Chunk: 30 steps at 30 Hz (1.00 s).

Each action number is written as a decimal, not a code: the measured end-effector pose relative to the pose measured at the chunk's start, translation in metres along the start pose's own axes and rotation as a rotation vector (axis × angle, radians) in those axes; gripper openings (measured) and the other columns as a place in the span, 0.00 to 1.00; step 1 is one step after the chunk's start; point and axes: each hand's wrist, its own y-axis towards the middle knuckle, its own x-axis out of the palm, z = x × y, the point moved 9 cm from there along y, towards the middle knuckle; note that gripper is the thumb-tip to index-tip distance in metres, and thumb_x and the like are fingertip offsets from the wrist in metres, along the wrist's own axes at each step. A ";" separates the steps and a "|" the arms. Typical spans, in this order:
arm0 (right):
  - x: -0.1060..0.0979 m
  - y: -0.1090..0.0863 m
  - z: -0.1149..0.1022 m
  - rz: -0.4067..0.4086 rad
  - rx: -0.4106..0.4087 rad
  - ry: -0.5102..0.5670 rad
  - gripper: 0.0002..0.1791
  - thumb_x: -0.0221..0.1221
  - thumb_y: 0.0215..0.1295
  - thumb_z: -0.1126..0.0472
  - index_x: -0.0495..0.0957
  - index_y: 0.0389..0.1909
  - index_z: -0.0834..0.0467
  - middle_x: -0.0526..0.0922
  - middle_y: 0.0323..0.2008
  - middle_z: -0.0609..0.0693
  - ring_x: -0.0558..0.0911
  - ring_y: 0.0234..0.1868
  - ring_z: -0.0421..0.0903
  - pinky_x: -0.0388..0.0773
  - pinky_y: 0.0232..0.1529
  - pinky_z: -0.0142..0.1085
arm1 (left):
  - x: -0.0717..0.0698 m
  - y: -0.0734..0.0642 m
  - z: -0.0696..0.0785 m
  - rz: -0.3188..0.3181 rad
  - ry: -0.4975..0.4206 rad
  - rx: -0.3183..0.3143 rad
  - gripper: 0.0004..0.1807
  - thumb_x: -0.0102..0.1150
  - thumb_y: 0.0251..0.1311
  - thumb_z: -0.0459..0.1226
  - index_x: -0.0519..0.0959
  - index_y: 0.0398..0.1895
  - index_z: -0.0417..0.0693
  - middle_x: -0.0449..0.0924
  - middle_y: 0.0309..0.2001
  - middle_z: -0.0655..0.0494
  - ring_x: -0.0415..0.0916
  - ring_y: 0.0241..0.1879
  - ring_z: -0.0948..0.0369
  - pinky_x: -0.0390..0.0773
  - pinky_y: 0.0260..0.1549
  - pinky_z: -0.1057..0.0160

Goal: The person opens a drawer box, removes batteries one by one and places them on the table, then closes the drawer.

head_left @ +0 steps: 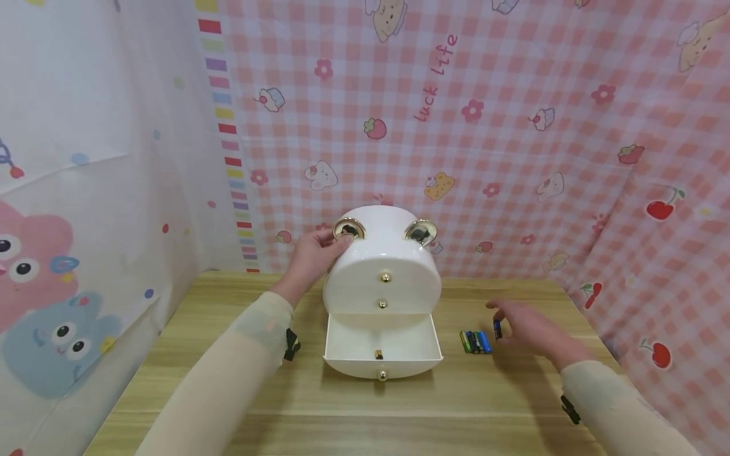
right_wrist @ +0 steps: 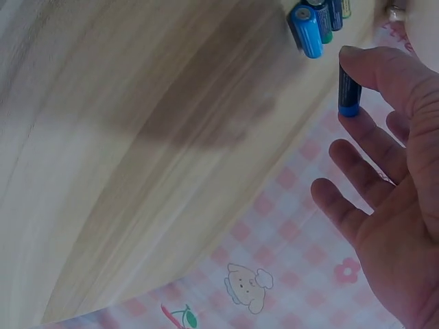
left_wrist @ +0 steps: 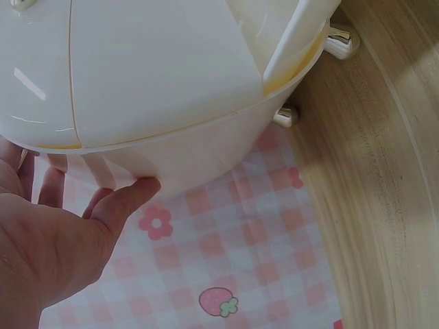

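Observation:
A white rounded drawer box [head_left: 382,247] with gold knobs and two gold-rimmed round eyes stands on the table. Its bottom drawer [head_left: 342,342] is pulled out, and a small battery [head_left: 379,354] with a copper-coloured part lies inside. My left hand [head_left: 313,256] rests against the box's left side near one eye; in the left wrist view, the thumb [left_wrist: 140,192] touches the glossy side wall. Right of the box, my right hand [head_left: 530,329] pinches a dark battery with a blue end [right_wrist: 350,92] between thumb and index finger, its other fingers spread. Beside it several batteries [head_left: 476,342] lie in a row.
The wooden table [head_left: 456,411] ends at a pink checked cloth [head_left: 485,145] hanging behind and to the right. A white cloth with cartoon figures [head_left: 57,304] hangs on the left. Small metallic feet [left_wrist: 286,115] support the box.

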 end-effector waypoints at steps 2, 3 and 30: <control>0.004 0.001 -0.001 -0.012 -0.006 0.018 0.41 0.78 0.57 0.65 0.71 0.70 0.66 0.88 0.52 0.59 0.85 0.56 0.64 0.82 0.59 0.62 | 0.000 0.000 0.000 -0.002 -0.002 0.003 0.23 0.72 0.69 0.49 0.87 0.61 0.45 0.90 0.55 0.41 0.87 0.47 0.60 0.86 0.40 0.69; 0.006 0.001 0.000 -0.021 -0.004 0.027 0.41 0.78 0.57 0.66 0.71 0.70 0.66 0.88 0.52 0.60 0.85 0.57 0.64 0.81 0.59 0.63 | 0.000 0.001 -0.001 -0.003 -0.003 0.005 0.23 0.72 0.69 0.49 0.87 0.61 0.45 0.90 0.55 0.41 0.86 0.46 0.60 0.86 0.40 0.69; 0.032 0.007 0.004 -0.052 -0.043 0.053 0.44 0.77 0.46 0.71 0.71 0.67 0.65 0.89 0.51 0.60 0.87 0.52 0.60 0.82 0.58 0.62 | -0.001 0.000 0.002 0.005 0.016 0.007 0.21 0.72 0.70 0.47 0.88 0.59 0.45 0.90 0.54 0.41 0.87 0.48 0.58 0.86 0.40 0.69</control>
